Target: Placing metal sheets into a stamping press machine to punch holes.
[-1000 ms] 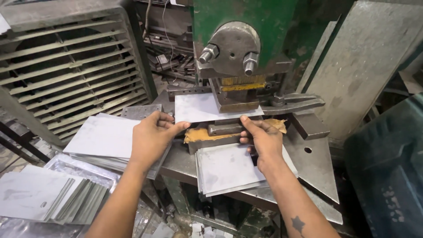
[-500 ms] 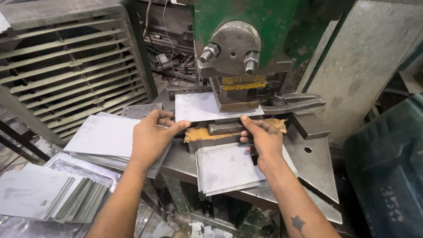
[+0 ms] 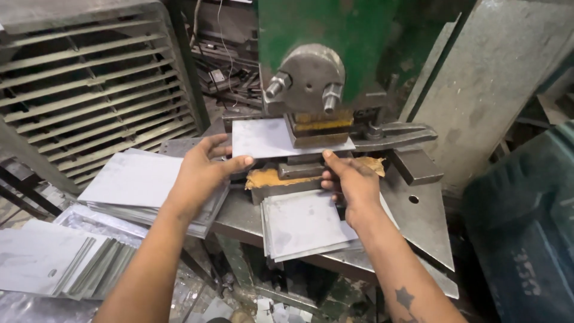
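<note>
Barely any shift from half a second back: same pose, both hands steady at the press. Far left, a louvred metal rack [image 3: 89, 90] and fanned, loose sheets [image 3: 54, 263] down low. Next along, a tall stack of blank sheets [image 3: 134, 179] waiting beside the machine bed. Left hand [image 3: 200, 173] resting over that stack's edge, thumb and fingers pinched narrow on the left side of the metal sheet [image 3: 266, 139]. Sheet lying flat on the die, its far edge tucked under the yellowish punch block [image 3: 320, 125] of the green press [image 3: 335, 42]. Right hand [image 3: 353, 182] pinching the sheet's near right corner, thumb on top. Below, a smaller pile of sheets [image 3: 305, 224] on the steel table [image 3: 418, 221]. Judging by the piles: some pieces through, plenty left.
</note>
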